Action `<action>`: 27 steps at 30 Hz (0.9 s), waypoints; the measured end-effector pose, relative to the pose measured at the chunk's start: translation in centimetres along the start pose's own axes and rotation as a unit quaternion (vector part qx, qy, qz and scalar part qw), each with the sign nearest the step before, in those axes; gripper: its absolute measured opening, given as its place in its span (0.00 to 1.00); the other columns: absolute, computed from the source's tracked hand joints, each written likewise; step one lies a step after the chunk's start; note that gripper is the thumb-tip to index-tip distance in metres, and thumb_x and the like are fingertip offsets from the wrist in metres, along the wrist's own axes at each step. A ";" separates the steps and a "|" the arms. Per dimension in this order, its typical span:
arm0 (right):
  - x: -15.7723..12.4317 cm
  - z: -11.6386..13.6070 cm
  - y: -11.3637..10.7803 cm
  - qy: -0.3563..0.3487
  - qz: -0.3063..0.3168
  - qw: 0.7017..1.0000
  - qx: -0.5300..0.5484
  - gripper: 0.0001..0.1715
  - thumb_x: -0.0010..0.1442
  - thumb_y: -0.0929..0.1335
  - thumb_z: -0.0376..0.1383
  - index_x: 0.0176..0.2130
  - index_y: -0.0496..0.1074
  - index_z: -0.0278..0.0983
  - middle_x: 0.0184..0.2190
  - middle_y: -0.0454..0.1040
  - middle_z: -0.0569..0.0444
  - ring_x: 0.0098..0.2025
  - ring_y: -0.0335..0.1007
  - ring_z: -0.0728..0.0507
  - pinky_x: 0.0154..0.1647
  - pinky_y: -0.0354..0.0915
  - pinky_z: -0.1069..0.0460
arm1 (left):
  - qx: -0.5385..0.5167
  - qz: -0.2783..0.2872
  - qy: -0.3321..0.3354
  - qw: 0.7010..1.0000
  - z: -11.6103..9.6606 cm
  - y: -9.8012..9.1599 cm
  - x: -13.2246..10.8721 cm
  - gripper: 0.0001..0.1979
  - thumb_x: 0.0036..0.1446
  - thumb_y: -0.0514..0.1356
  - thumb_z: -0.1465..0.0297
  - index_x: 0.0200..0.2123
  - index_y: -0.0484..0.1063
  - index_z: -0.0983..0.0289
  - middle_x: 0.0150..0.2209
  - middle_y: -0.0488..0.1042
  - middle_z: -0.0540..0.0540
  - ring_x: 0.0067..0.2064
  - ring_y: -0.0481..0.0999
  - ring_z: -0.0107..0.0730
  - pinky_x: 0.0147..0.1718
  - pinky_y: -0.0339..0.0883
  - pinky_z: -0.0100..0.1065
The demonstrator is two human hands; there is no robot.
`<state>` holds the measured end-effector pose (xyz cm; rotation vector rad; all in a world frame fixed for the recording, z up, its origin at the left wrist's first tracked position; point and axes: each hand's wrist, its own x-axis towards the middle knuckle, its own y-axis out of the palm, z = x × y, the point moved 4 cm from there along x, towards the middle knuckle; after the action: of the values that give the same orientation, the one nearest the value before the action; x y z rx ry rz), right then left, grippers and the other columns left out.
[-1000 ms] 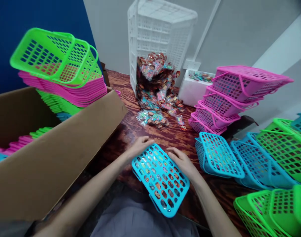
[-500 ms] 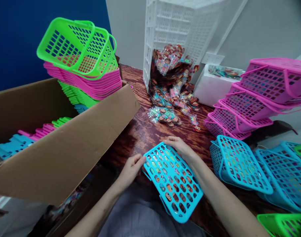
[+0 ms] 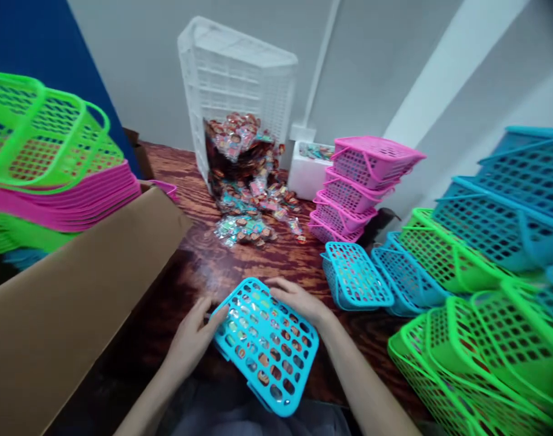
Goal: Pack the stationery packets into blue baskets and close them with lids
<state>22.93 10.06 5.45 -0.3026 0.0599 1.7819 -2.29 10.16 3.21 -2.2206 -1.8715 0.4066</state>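
A blue plastic basket point(image 3: 270, 345) with a perforated lid is tilted in front of my body, near the table's front edge. Small packaged pieces show through the lid's holes. My left hand point(image 3: 192, 330) grips its left side, thumb over the lid's edge. On the far right side, my right hand point(image 3: 299, 301) curls over the rim, fingertips at the lid. The basket's underside and the fingers beneath it are hidden. Beyond it, a heap of small bagged pieces point(image 3: 247, 227) with printed figures spills over the brown table point(image 3: 199, 260).
A white crate point(image 3: 240, 66) on its side spills the bags. Pink baskets point(image 3: 367, 163) are stacked at centre right, near a white foam box point(image 3: 304, 175). Blue baskets point(image 3: 358, 275) and green baskets point(image 3: 462, 357) crowd the right. A cardboard box point(image 3: 99, 290) with nested baskets blocks the left.
My view has swung to the right, bringing more green and blue baskets into sight. Both hands keep hold of the blue basket, and my right hand has slid along its edge.
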 end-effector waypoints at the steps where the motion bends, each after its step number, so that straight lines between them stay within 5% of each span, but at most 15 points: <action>1: -2.0 -0.8 -0.3 0.004 -0.036 0.999 0.013 0.28 0.55 0.71 0.53 0.51 0.75 0.42 0.50 0.76 0.54 0.52 0.71 0.40 0.53 0.64 0.46 | -0.030 0.014 -0.007 0.999 0.0 0.7 0.4 0.19 0.52 0.61 0.50 0.32 0.68 0.60 0.30 0.70 0.49 0.34 0.70 0.36 0.32 0.64 0.30; 3: -6.1 -2.9 -0.4 0.024 -0.137 0.988 0.061 0.30 0.54 0.72 0.55 0.50 0.75 0.41 0.50 0.77 0.52 0.53 0.71 0.37 0.57 0.63 0.43 | -0.099 0.018 -0.050 0.994 0.4 2.1 0.8 0.21 0.50 0.63 0.49 0.31 0.66 0.60 0.26 0.67 0.47 0.30 0.69 0.34 0.28 0.63 0.29; 5: -9.2 -5.0 1.0 0.045 -0.170 0.971 0.161 0.32 0.55 0.71 0.55 0.52 0.74 0.40 0.51 0.78 0.51 0.56 0.70 0.35 0.60 0.61 0.42 | -0.167 -0.028 -0.096 0.981 0.7 3.5 0.7 0.22 0.47 0.65 0.49 0.30 0.64 0.60 0.23 0.64 0.44 0.25 0.65 0.30 0.24 0.60 0.27; 9: -12.6 -7.8 2.2 0.078 -0.309 0.902 0.290 0.38 0.44 0.76 0.56 0.50 0.77 0.39 0.53 0.77 0.49 0.60 0.67 0.33 0.63 0.60 0.42 | -0.226 -0.090 -0.112 0.963 -1.2 5.6 0.7 0.22 0.41 0.68 0.52 0.26 0.62 0.61 0.20 0.61 0.43 0.22 0.62 0.27 0.21 0.58 0.26; 14: -13.7 -5.9 -1.0 0.051 -0.374 0.827 0.417 0.41 0.47 0.75 0.56 0.53 0.74 0.37 0.48 0.79 0.45 0.55 0.71 0.30 0.57 0.65 0.37 | -0.245 -0.003 0.022 0.969 -10.8 8.1 3.4 0.18 0.48 0.65 0.54 0.28 0.67 0.61 0.27 0.69 0.48 0.30 0.70 0.31 0.30 0.65 0.28; 17: -13.8 -3.6 -4.5 -0.002 -0.409 0.788 0.460 0.39 0.50 0.74 0.52 0.55 0.72 0.34 0.46 0.80 0.43 0.53 0.73 0.31 0.54 0.69 0.37 | -0.260 0.029 0.136 0.956 -17.5 9.2 4.7 0.19 0.55 0.59 0.51 0.35 0.72 0.62 0.44 0.75 0.54 0.48 0.72 0.38 0.46 0.66 0.31; 19: -13.9 -2.4 -7.1 -0.032 -0.467 0.758 0.455 0.37 0.50 0.74 0.50 0.55 0.72 0.35 0.47 0.79 0.44 0.53 0.73 0.33 0.51 0.71 0.38 | -0.248 0.029 0.179 0.952 -19.9 9.7 4.8 0.19 0.56 0.59 0.52 0.39 0.73 0.61 0.52 0.73 0.56 0.54 0.69 0.40 0.51 0.63 0.32; 22: -13.9 -1.2 -10.9 -0.070 -0.573 0.719 0.386 0.35 0.51 0.72 0.51 0.56 0.70 0.40 0.53 0.76 0.48 0.55 0.72 0.35 0.45 0.74 0.41 | -0.211 0.111 0.174 0.955 -18.9 10.6 4.3 0.18 0.56 0.60 0.53 0.38 0.72 0.61 0.46 0.75 0.55 0.51 0.72 0.41 0.50 0.63 0.33; 25: -13.6 -0.7 -14.5 -0.059 -0.652 0.700 0.284 0.38 0.52 0.68 0.54 0.57 0.68 0.39 0.55 0.74 0.46 0.50 0.74 0.36 0.39 0.76 0.43 | -0.162 0.211 0.113 0.957 -13.9 11.0 3.7 0.19 0.55 0.60 0.50 0.33 0.73 0.62 0.38 0.77 0.54 0.44 0.74 0.40 0.46 0.66 0.34; 27: -13.0 -0.7 -16.7 -0.024 -0.664 0.715 0.218 0.41 0.53 0.65 0.55 0.59 0.66 0.37 0.54 0.74 0.44 0.44 0.77 0.36 0.35 0.76 0.43 | -0.141 0.216 0.068 0.964 -9.8 10.3 3.3 0.21 0.54 0.60 0.49 0.33 0.73 0.62 0.35 0.76 0.54 0.41 0.74 0.40 0.44 0.66 0.34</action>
<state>41.75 1.48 9.85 0.0850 0.1710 0.2820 11.14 11.78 8.78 -2.7737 -1.4418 0.0463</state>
